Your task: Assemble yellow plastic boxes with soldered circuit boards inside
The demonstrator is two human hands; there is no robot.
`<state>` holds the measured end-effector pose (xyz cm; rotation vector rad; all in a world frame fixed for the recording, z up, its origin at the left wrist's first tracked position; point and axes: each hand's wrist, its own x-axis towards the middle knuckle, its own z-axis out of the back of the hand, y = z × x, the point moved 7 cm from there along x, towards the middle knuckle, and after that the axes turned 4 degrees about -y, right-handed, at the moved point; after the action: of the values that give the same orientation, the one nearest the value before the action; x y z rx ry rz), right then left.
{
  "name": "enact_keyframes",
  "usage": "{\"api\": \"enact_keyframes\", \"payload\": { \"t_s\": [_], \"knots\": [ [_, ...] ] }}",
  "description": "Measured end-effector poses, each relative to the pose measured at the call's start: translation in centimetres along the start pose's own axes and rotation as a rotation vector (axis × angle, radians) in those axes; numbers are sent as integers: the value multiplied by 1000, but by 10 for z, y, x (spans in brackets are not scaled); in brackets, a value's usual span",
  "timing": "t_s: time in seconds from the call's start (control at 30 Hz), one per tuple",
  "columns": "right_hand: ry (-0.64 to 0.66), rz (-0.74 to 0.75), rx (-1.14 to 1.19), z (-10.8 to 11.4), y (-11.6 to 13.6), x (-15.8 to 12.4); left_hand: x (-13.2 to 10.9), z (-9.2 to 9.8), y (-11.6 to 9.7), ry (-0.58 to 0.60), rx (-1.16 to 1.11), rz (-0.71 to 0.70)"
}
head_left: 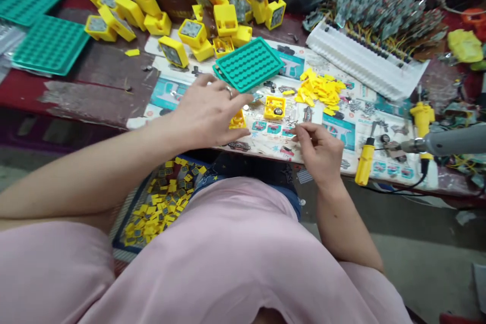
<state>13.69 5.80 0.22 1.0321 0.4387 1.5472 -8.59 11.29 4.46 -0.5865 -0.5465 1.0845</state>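
My left hand point(207, 111) reaches over the table's front edge with its fingers stretched out and apart. Under its fingers a yellow plastic case point(237, 120) is partly hidden. Just right of those fingertips lies another open yellow case point(274, 108) with a round metal part inside. My right hand point(321, 149) is low over small metal bits point(292, 122), thumb and forefinger pinched together; what they hold, if anything, is too small to make out. Beyond the cases lies a green ridged tray point(249, 65), and a heap of small yellow plastic pieces point(319, 91) is to its right.
Many yellow cases point(226, 20) are piled at the back. Green trays point(53, 45) lie far left. A white rack point(364, 61) of wired circuit boards stands back right. A yellow-handled screwdriver point(365, 162) and a grey tool point(455, 140) are at right. Below left, a bin holds yellow cases point(163, 202).
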Motion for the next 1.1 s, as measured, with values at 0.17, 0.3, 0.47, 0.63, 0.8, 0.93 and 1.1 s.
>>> {"api": "enact_keyframes", "payload": {
  "t_s": [0.17,0.3,0.47,0.63,0.8,0.93,1.1],
  "knots": [
    [32,-243,317,-8,-8,-11,-23,0,22,-115,-107,6],
    [54,-385,453,-11,-7,-14,-39,18,20,-230,-488,42],
    [78,-400,538,-17,12,-6,-51,-24,7,-4,-1286,284],
    [148,-297,534,-19,35,-4,-59,-66,1,148,-1484,437],
    [126,-245,404,-15,39,-11,-61,-76,1,86,-1374,367],
    [122,-250,335,-17,37,-14,-61,-76,0,33,-1231,239],
    [71,-215,254,-14,36,-15,-60,-72,-4,-2,-1023,96]
  ]
}}
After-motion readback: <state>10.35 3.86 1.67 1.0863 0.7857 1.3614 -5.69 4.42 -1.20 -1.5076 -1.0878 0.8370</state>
